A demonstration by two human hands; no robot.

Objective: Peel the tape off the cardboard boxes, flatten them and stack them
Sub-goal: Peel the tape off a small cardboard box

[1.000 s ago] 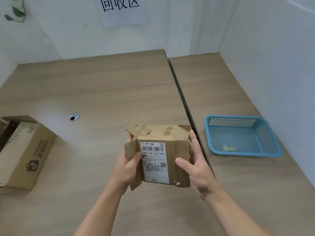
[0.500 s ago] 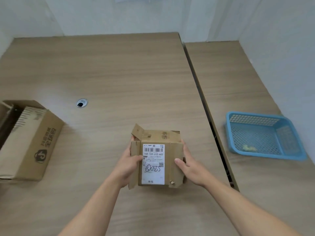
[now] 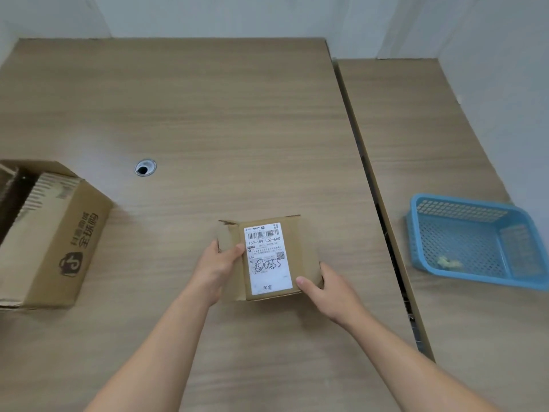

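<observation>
Cardboard-wise, barely begun — holds the small box [image 3: 269, 257] on the bench [image 3: 222, 114], left hand [image 3: 218, 263] pinching its loose side flap, right hand [image 3: 329, 292] curled round its near right corner — leaves it and the large box [image 3: 56, 242] unflattened, unstacked.

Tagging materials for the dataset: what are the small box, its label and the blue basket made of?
Small box: brown matte cardboard, creased flaps. Label: white printed paper, likely adhesive, slightly glossy. Blue basket: moulded plastic by the look, perforated walls.

Two cardboard boxes [image 3: 306, 248] [image 3: 50, 233], two hands [image 3: 217, 269] [image 3: 332, 292]; one blue basket [image 3: 463, 200], one shipping label [image 3: 269, 260]; two tables [image 3: 208, 114] [image 3: 430, 144], one cable hole [image 3: 145, 168]
</observation>
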